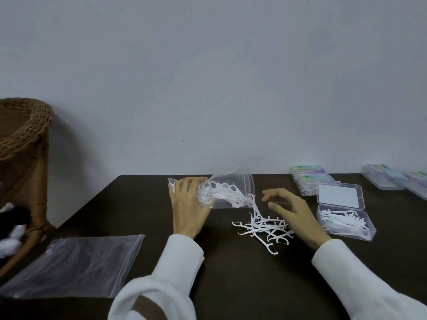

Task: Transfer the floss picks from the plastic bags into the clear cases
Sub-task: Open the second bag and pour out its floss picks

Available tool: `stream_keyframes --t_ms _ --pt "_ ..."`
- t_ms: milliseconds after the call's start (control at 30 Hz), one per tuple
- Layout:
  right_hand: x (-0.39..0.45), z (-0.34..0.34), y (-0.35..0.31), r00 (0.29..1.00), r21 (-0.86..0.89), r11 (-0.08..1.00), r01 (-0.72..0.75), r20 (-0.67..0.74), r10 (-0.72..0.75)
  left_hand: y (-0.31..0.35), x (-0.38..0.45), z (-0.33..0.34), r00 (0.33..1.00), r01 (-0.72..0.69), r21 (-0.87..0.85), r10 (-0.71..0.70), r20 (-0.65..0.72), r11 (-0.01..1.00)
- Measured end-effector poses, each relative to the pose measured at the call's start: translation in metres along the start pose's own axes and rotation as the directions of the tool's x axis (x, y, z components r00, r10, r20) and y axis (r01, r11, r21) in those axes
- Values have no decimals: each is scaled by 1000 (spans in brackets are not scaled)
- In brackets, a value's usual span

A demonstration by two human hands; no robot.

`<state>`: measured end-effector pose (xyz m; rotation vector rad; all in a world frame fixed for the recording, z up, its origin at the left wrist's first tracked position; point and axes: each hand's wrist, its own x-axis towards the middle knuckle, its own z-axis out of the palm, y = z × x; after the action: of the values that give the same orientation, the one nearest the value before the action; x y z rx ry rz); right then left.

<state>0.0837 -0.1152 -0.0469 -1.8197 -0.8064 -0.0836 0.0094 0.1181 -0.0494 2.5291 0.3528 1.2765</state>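
Left hand (188,205) gripping tilted plastic bag (231,192), floss picks (263,227) heaped beneath relaxed right hand (292,210)

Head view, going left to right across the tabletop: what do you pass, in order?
Flat empty plastic bag → left hand gripping the tilted bag of floss picks → loose pile of floss picks → right hand, fingers relaxed → open clear case holding picks → closed cases at the far right.

Dim, flat light; soft shadows; slight blur; wide-angle bending at edges.
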Motion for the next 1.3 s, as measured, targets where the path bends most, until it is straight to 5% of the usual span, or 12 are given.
stream_keyframes --t_ms 100,267,600,1300 --pt "2 7 -9 995 197 977 -76 75 63 10 -4 2 998 -54 -54 56 26 997" --pt "-1 16 -14 975 144 981 -134 195 105 24 -9 4 985 -164 -134 170 33 977" --pt "3 10 -5 987 -90 992 -90 127 101 26 -11 5 976 -218 -120 220 0 969" --pt "2 3 -10 997 -21 1000 -8 -80 7 19 -6 1 989 -144 -68 145 11 987"
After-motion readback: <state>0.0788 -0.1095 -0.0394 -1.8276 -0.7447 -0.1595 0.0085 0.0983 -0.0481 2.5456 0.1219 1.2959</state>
